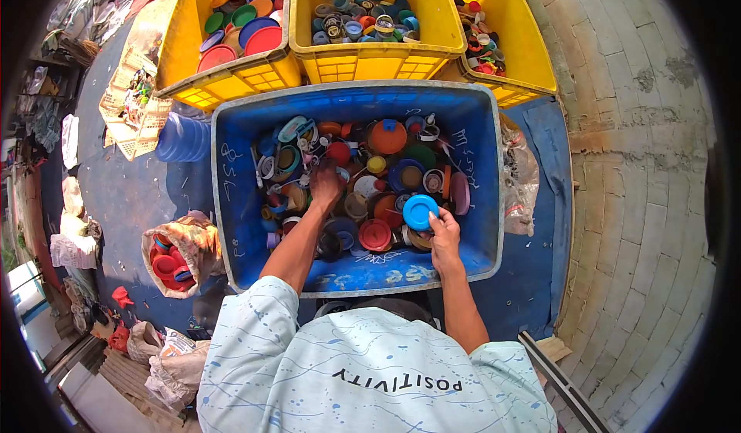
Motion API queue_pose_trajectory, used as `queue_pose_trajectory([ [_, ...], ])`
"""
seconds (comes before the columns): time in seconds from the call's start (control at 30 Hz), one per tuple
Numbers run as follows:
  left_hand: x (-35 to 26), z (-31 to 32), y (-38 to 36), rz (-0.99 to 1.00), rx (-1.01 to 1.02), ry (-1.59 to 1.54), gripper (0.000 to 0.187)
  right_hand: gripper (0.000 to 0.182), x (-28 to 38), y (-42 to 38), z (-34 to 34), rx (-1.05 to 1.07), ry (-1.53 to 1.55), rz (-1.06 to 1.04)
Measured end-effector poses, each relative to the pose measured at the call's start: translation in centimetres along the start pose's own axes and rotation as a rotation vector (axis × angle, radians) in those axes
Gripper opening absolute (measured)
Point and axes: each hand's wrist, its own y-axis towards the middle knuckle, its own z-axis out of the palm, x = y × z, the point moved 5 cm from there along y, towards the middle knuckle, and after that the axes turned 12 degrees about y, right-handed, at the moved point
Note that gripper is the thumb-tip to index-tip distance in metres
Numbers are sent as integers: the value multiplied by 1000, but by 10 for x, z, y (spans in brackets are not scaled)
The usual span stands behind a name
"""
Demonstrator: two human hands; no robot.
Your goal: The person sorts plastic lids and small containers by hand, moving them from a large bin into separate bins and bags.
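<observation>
In the head view, a large blue bin (355, 280) stands in front of me, with a mixed heap of plastic lids and caps inside. My right hand (444, 238) grips a round light-blue lid (420, 212) by its edge, over the right front part of the heap. My left hand (327, 187) reaches down among the caps left of the middle, its fingers mostly hidden in shadow. Close to it lie a red lid (338, 152) and a yellow cap (376, 164). An orange lid (387, 137) sits farther back, and another red lid (375, 235) lies between my forearms.
Beyond the bin stand three yellow crates, holding large coloured lids (262, 41), smaller caps (353, 28) and mixed pieces (484, 39). On the left are a sack (202, 249) of red lids and a blue plastic container (184, 138). A block wall (633, 201) rises along the right.
</observation>
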Motion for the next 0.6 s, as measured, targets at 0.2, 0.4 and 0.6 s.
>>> queue_pose_trajectory([
  [0.2, 13, 2, -11, 98, 32, 9, 29, 28, 3, -1, 10, 54, -2, 8],
  [0.4, -7, -43, -37, -19, 3, 66, 23, 28, 16, -1, 17, 144, -7, -22],
  [0.6, -23, -79, -68, -135, -242, -278, 23, 26, 32, -6, 11, 181, 47, -6],
])
